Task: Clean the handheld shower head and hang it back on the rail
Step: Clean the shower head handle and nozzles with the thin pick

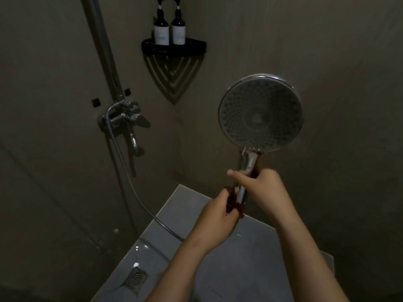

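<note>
1. Dim shower stall. Matte beige walls, glossy grey tiled floor with wet glints.
2. Handheld shower head is off the rail, held up in the air at right of centre, well apart from the wall fittings. Its round, flat disc face is turned toward the camera: a chrome rim, rings of small nozzle dots, and a plain circular hub in the middle.
3. A straight chrome handle runs down from the disc, smooth and mirror-bright.
4. Right hand: grip clamped round the upper part of the handle, thumb stretched out to the left across it.
5. Left hand: grip closed round the lower end of the handle, just below the right hand, fingers curled. Something dark shows inside the fist; cannot tell what.
6. Slim metal hose drops from the mixer valve in a long curve across the wall and passes behind the left forearm.
7. Rail: a bare chrome tube, rising from the valve up out of view. A curved spout hangs below the valve.
8. Black slatted corner shelf carries two dark pump bottles with pale labels, side by side and upright.
9. Square slotted floor drain at lower left.
</note>
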`<state>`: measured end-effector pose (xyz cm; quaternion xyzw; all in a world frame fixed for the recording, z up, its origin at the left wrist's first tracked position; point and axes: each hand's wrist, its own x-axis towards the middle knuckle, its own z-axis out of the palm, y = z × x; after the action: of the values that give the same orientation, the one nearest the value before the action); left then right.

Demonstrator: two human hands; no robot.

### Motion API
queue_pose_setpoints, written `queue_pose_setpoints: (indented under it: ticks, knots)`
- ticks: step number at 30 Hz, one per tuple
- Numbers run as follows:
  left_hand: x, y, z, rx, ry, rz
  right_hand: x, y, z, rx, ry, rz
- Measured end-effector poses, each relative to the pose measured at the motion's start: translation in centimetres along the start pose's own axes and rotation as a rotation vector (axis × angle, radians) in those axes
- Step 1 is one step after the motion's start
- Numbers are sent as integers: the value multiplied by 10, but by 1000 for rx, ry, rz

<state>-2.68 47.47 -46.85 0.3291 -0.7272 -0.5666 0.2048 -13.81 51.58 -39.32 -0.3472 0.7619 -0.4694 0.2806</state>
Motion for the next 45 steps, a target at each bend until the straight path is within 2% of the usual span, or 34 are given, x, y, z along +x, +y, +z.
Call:
queue_pose_setpoints:
  ticks: [3,17,28,38,45]
  knots:
    - [4,-4,-12,-26,33,-11,6,-4,15,-32,-45,-83]
    - [26,-13,-56,-107,261,52,42,-16,64,-29,-176,-205]
    - [107,-25,-97,-114,342,26,137,-27,96,36,-277,-288]
    - [223,-10,-134,-213,259,17,272,-57,95,106,-395,-365]
    - [255,-17,-159,-165,216,-82,325,-55,122,170,-500,-379]
